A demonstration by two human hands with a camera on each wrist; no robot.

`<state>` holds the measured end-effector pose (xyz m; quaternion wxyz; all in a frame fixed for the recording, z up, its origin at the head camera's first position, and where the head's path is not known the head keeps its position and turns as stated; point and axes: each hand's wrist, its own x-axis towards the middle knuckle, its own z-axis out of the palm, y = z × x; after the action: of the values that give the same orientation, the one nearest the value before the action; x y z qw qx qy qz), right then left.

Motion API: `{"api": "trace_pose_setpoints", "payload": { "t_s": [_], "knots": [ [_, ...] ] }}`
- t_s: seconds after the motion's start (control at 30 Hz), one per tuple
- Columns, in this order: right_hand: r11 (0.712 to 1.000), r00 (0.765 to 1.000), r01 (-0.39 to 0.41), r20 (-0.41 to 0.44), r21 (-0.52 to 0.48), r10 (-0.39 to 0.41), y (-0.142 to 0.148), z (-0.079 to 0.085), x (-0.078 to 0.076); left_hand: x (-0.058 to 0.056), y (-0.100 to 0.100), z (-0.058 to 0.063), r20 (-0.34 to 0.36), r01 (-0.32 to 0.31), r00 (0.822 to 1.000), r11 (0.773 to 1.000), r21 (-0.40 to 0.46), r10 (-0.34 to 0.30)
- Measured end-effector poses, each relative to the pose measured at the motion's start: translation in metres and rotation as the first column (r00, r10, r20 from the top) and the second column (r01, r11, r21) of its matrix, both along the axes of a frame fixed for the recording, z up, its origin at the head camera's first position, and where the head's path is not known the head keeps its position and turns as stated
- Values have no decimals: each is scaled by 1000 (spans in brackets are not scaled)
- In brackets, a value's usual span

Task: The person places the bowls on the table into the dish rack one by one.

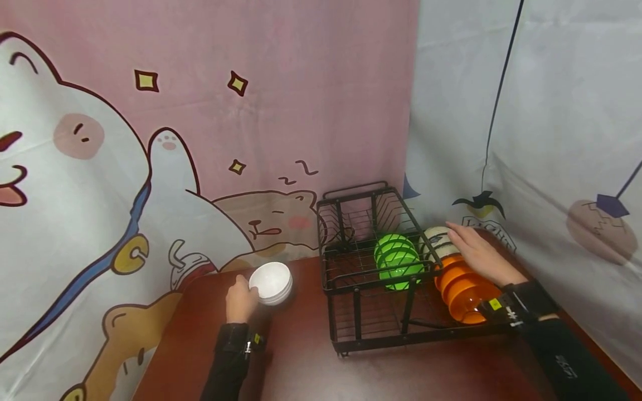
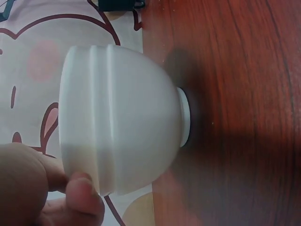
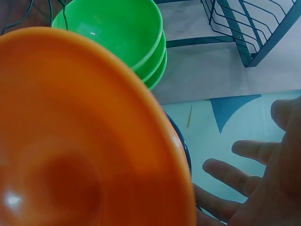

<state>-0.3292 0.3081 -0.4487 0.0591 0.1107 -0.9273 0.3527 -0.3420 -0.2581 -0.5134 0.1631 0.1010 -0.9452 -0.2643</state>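
A nested stack of white bowls (image 1: 271, 280) is at the left of the table, mouth up. My left hand (image 1: 241, 301) pinches its near-left rim, the thumb at the edge. In the left wrist view the stack's round foot shows close over the wood, with a shadow beside it. My right hand (image 1: 478, 256) is stretched along the far right side of the orange bowls (image 1: 468, 298), its fingertips by a cream patterned bowl (image 1: 435, 239). Spread fingers (image 3: 230, 176) show in the right wrist view, partly hidden behind the front orange bowl. The orange bowls stand tilted in a row.
A black two-tier wire dish rack (image 1: 356, 312) stands between my hands. Green bowls (image 1: 398, 262) lean in a row inside it, left of the orange ones. Printed cloth (image 1: 321, 100) hangs close behind and to the right of the brown table (image 1: 301, 356).
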Motion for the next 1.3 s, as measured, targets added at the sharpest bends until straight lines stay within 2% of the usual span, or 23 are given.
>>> {"api": "trace_pose_setpoints", "payload": {
  "t_s": [0.13, 0.27, 0.33, 0.43, 0.57, 0.67, 0.77, 0.9, 1.0, 1.1, 1.23, 1.3],
  "knots": [
    [1000, 1000, -3, -1, 19, 3, 1, 1, -3, 2, 0, 8, -42, 13, 999, 1000, -4, -14],
    [1000, 1000, -15, -14, 14, 15, 2, 13, -4, 4, 1, 27, -136, 14, 991, 1000, -16, -16],
    [1000, 1000, -21, -17, -18, 21, 0, 27, -3, 7, 5, 45, -190, 14, 982, 1000, -15, -16],
    [997, 999, -25, -44, -72, 22, -4, 54, -1, 13, 15, 82, -273, 32, 962, 999, -12, -34],
    [985, 996, -33, -89, -169, 18, -9, 90, 4, 21, 33, 134, -387, 94, 917, 995, -15, -92],
    [975, 995, -42, -96, -218, 21, -10, 105, 7, 26, 44, 159, -439, 135, 890, 991, -10, -126],
    [973, 997, -35, -72, -229, 18, -7, 107, 6, 27, 53, 170, -452, 168, 880, 986, 7, -147],
    [973, 1000, -17, -17, -230, 14, 2, 99, 3, 27, 61, 171, -456, 211, 873, 977, 31, -174],
    [971, 1000, -27, 6, -239, 29, 0, 102, 1, 29, 70, 174, -466, 240, 863, 970, 35, -197],
    [970, 998, -69, -2, -234, 71, -19, 120, 2, 32, 84, 182, -493, 269, 838, 963, 5, -232],
    [965, 985, -170, -15, -200, 170, -62, 151, 10, 38, 112, 194, -542, 328, 786, 944, -42, -297],
    [954, 971, -236, -7, -186, 239, -84, 160, 13, 41, 127, 197, -547, 373, 767, 927, -47, -336]
  ]
}}
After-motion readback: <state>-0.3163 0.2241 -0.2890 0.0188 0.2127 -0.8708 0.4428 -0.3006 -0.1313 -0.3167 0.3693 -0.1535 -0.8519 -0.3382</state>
